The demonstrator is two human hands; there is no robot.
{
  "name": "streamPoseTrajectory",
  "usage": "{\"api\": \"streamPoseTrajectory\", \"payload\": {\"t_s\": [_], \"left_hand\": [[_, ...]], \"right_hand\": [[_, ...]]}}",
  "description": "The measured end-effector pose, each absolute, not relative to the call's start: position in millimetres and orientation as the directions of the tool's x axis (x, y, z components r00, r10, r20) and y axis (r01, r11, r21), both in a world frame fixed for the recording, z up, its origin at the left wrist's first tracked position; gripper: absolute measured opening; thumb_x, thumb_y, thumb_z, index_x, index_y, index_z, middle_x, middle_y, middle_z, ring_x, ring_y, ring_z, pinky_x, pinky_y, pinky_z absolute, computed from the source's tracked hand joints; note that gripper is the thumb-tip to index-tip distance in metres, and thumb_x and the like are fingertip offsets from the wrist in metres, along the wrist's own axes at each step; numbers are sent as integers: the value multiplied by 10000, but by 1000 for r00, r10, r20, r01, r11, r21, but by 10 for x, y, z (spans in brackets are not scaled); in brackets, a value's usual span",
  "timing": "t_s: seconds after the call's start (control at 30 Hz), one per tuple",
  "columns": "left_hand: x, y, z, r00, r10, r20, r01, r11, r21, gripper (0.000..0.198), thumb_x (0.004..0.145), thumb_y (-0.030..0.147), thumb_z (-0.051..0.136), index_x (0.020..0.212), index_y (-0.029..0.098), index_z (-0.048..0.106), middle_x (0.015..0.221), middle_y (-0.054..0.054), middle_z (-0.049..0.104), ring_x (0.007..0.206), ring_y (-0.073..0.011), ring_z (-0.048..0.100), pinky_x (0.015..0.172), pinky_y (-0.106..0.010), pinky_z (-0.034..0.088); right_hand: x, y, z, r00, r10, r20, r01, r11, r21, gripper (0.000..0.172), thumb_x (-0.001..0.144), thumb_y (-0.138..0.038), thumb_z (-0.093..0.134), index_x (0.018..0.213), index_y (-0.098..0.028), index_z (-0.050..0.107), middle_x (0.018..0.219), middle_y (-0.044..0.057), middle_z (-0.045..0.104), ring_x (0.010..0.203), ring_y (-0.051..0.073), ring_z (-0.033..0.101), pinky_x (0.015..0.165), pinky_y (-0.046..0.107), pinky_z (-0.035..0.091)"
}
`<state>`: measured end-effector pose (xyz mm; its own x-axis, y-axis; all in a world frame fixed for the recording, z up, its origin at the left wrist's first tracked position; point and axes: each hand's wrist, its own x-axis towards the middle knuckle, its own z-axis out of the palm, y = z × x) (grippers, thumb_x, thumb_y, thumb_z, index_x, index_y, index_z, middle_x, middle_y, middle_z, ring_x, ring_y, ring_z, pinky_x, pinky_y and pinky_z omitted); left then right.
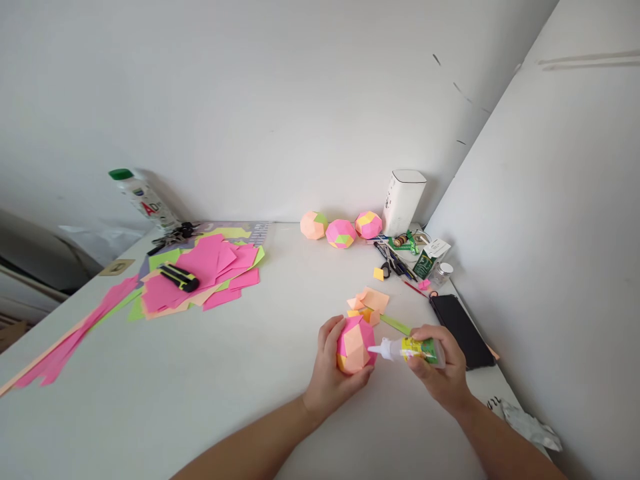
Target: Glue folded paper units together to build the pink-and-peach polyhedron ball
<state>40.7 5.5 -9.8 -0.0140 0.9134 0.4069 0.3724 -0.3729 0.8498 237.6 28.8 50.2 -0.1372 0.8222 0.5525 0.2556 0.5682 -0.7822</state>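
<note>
My left hand is closed around a faceted paper ball in pink, peach and yellow, a little above the table. In my right hand is a glue bottle with a yellow and green label, lying sideways. Its white nozzle points left, and the tip is at the ball's right side; I cannot tell whether it touches. Just behind the ball lie folded peach and orange paper pieces and a green paper strip. Three similar paper balls stand by the wall.
Pink, peach and green paper sheets with a cutter knife lie at left, before a tilted white bottle. A white box, scissors, small jar and black phone-like slab line the right.
</note>
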Motion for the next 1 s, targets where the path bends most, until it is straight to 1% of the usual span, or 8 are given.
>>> {"api": "streamPoseTrajectory", "payload": {"t_s": [0.13, 0.53, 0.73, 1.0], "left_hand": [[408, 55, -92, -14, 910, 414, 381, -378, 843, 738, 708, 307, 687, 1333, 271, 295, 1304, -129, 324, 1239, -308, 384, 994, -499, 403], [393, 51, -92, -33, 911, 412, 393, -367, 843, 740, 705, 296, 692, 1328, 271, 293, 1296, -132, 339, 1227, -301, 396, 989, -505, 405], [397, 48, -98, -17, 905, 426, 392, -386, 835, 736, 709, 327, 688, 1331, 258, 299, 1295, -131, 339, 1229, -301, 395, 989, -486, 409], [400, 63, -89, -7, 904, 427, 379, -393, 838, 736, 711, 317, 684, 1333, 260, 294, 1296, -133, 330, 1231, -303, 387, 991, -487, 409]], "right_hand": [[2377, 277, 508, -141, 824, 549, 239, 566, -789, 206, 791, -396, 655, 892, -249, 554, 732, 12, 583, 556, 151, 537, 481, 257, 434], [2382, 273, 539, -137, 832, 538, 279, 554, -784, 204, 792, -403, 651, 882, -243, 561, 691, 11, 589, 544, 160, 536, 480, 268, 430], [2371, 276, 516, -135, 825, 549, 266, 564, -782, 219, 805, -433, 632, 882, -246, 549, 685, 8, 580, 532, 155, 532, 463, 264, 422], [2370, 263, 547, -128, 824, 552, 280, 564, -777, 228, 800, -446, 634, 874, -244, 558, 681, 10, 592, 531, 156, 542, 469, 265, 436]]}}
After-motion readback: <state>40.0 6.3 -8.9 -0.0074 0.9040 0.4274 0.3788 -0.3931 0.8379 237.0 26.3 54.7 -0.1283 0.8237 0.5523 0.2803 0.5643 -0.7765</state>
